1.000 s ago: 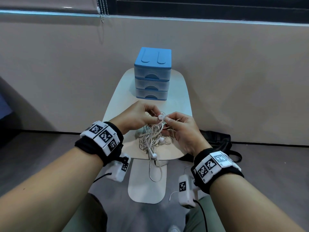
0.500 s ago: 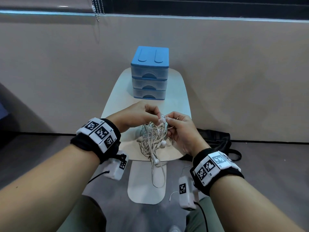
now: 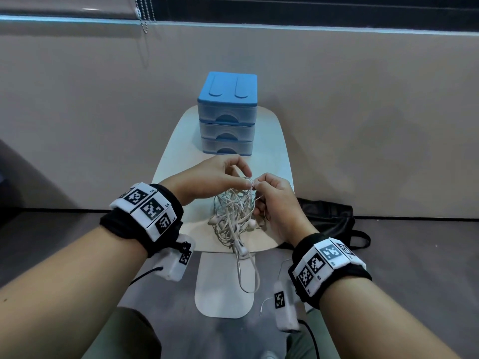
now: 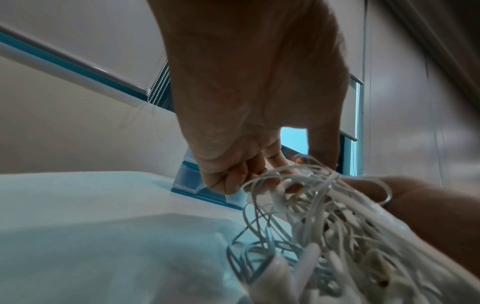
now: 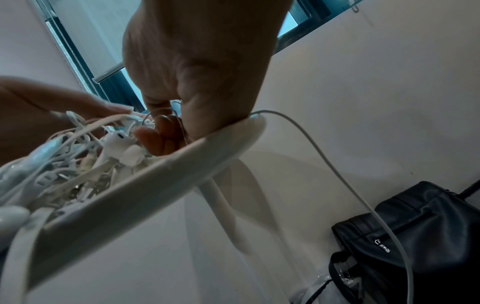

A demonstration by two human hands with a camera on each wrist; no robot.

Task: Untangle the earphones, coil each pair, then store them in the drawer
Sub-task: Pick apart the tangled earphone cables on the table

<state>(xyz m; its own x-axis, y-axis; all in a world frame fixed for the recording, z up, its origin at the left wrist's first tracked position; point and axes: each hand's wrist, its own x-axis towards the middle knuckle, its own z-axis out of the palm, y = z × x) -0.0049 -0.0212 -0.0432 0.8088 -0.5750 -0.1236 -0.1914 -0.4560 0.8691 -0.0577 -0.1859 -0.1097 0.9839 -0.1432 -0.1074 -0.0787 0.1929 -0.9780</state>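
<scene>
Left hand (image 3: 212, 177) and right hand (image 3: 277, 203) each pinch strands atop the tangled earphones (image 3: 234, 216) | nothing coiled | drawer unit (image 3: 227, 112) beyond them, all drawers closed

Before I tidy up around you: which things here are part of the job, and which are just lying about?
Job: tangled earphones, pinched by left hand and right hand; blue drawer unit.
Lying about: black bag on floor; blind chain.
</scene>
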